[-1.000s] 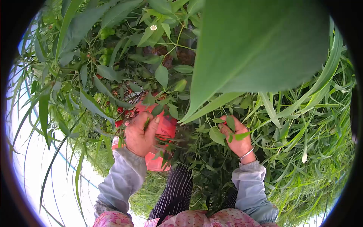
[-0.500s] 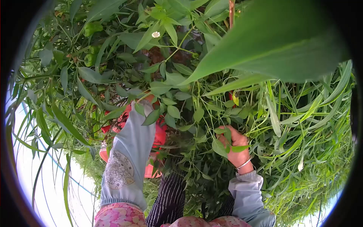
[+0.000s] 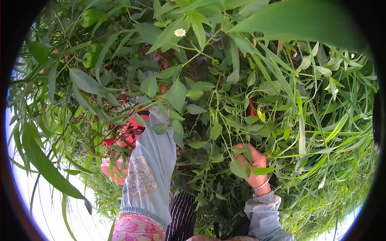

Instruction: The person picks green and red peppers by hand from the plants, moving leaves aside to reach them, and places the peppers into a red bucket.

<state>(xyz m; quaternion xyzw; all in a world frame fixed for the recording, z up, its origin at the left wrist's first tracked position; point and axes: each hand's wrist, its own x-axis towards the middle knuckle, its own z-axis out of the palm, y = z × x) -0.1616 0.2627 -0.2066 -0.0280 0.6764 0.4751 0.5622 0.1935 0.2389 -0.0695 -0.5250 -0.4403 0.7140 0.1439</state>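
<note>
My left arm, in a pale blue sleeve, reaches forward into the pepper plants. Leaves cover most of my left hand; only a small patch of skin shows, so its fingers and anything in them are hidden. Lower right, my right hand is closed among the stems, fingers curled, with green leaves across it. What lies inside that fist I cannot make out. A red chilli pepper and a yellowish pepper hang just beyond it.
Green peppers hang at the upper left. A red thing with black markings is beside my left sleeve, above a pinkish-red curved object. A large leaf crosses the upper right near the camera. Long grass grows at right.
The view has shifted, and the large near leaf now covers less of the upper right, exposing more of the chillies. My left sleeve appears farther right; my right hand stays closed among the leaves.
</note>
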